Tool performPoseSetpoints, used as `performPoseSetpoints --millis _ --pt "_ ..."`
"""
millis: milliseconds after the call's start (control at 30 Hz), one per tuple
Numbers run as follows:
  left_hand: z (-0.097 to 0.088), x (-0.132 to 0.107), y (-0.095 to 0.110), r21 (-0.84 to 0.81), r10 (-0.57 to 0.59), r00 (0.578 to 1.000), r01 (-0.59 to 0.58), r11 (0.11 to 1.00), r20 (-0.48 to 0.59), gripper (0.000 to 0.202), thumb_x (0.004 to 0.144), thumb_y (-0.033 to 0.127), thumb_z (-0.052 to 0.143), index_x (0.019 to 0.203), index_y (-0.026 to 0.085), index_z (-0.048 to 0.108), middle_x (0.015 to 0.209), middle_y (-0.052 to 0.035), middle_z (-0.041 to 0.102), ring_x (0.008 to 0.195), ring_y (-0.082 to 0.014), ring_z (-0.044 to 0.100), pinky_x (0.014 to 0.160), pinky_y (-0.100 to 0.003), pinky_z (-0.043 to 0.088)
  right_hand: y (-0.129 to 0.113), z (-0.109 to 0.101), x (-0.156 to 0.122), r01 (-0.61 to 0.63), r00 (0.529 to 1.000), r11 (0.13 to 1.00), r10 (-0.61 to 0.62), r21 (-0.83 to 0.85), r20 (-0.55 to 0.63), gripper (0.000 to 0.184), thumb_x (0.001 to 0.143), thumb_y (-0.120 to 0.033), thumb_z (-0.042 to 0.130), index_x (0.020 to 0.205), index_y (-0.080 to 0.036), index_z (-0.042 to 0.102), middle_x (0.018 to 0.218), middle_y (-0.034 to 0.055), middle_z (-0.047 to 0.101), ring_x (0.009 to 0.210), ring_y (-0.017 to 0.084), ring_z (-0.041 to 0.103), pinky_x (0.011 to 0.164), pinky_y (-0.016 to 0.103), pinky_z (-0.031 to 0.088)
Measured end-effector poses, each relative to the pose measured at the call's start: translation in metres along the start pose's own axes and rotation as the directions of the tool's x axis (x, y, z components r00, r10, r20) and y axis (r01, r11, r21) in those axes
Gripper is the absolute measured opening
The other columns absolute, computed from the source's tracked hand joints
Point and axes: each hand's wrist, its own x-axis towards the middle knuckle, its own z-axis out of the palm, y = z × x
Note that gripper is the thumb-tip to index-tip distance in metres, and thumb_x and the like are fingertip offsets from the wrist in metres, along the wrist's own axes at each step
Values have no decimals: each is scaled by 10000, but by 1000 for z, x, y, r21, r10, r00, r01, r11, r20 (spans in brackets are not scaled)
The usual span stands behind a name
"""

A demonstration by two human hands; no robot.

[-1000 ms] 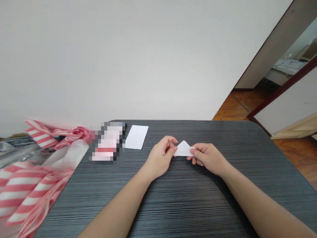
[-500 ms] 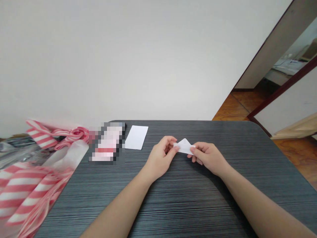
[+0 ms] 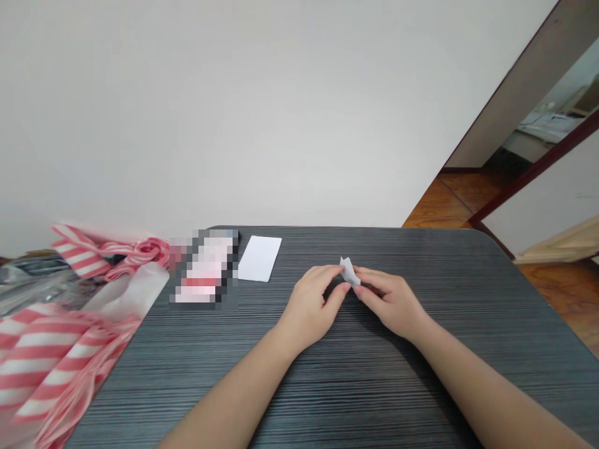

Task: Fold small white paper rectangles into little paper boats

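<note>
A small folded piece of white paper stands tilted between my two hands, a little above the dark table. My left hand touches its left side with the fingertips and has the thumb at its lower edge. From the right, my right hand pinches the paper, thumb low and fingers behind it. The fingertips of both hands nearly meet around the paper, and its far side is partly hidden by them.
The dark wood-grain table ends against a white wall. A stack of white paper lies at the back left, beside a pixelated phone-like object. Red-and-white striped cloth and clear plastic lie left of the table.
The paper has turned from a wide, flat-held shape with a pointed top to a narrow, upright one. My hands have come closer together around it.
</note>
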Motion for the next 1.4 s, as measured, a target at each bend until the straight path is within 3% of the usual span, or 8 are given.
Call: performPoseSetpoints --millis 67,133,267,400,733,933,1133,1400 --pt "1 0 0 -134 -87 996 88 987 8 295 910 289 592 1182 205 668 1183 -89 698 1060 -243 642 967 -387 487 1 2 -2 97 995 995 -97 -8 29 380 902 -241 610 1277 -271 665 1417 99 573 1225 303 595 822 398 595" --pt "2 1 -2 -283 -176 984 177 943 29 307 889 299 618 1177 207 675 1156 -82 713 1016 -232 663 929 -363 509 2 2 -2 145 988 989 -144 -29 53 416 901 -230 613 1313 -279 636 1465 112 516 1231 302 584 812 400 602" --pt "1 5 -5 -465 -306 949 307 830 81 245 889 274 599 1092 171 690 1049 -75 736 918 -195 676 845 -310 522 4 1 0 222 975 965 -214 -139 65 348 903 -189 615 1235 -275 673 1367 116 560 1118 259 616 939 454 537" --pt "-1 9 -7 -542 -401 910 392 743 108 211 874 232 578 1046 138 656 859 -44 722 734 -146 653 742 -272 514 6 -1 2 250 966 947 -257 -202 -11 313 893 -155 617 1182 -258 681 1257 113 579 1127 257 578 966 458 496" --pt "-4 8 -6 -570 -399 899 425 703 179 164 859 242 574 996 211 490 610 49 622 595 -131 595 605 -230 430 6 -2 3 260 963 939 -268 -224 -7 298 887 -173 632 1164 -275 669 1146 88 618 1080 255 582 932 449 493" --pt "-5 9 -8 -543 -366 915 396 740 169 99 834 245 575 896 182 620 682 5 648 659 -143 603 664 -258 456 5 -3 3 252 967 948 -252 -194 26 297 901 -214 621 1189 -274 665 1086 83 637 1009 236 607 875 402 512" --pt "-5 8 -6 -554 -332 925 378 742 186 183 865 269 583 991 161 659 730 -8 662 701 -141 614 718 -270 478 6 -5 2 237 971 956 -236 -173 27 256 923 -227 601 1164 -264 678 1048 81 642 979 226 616 853 379 512" --pt "-3 8 -9 -470 -351 923 384 795 159 123 825 272 637 875 165 669 711 -3 653 648 -131 581 633 -246 451 5 -6 2 224 974 960 -227 -170 1 274 915 -232 602 1173 -272 685 1078 81 632 990 226 620 855 375 518"
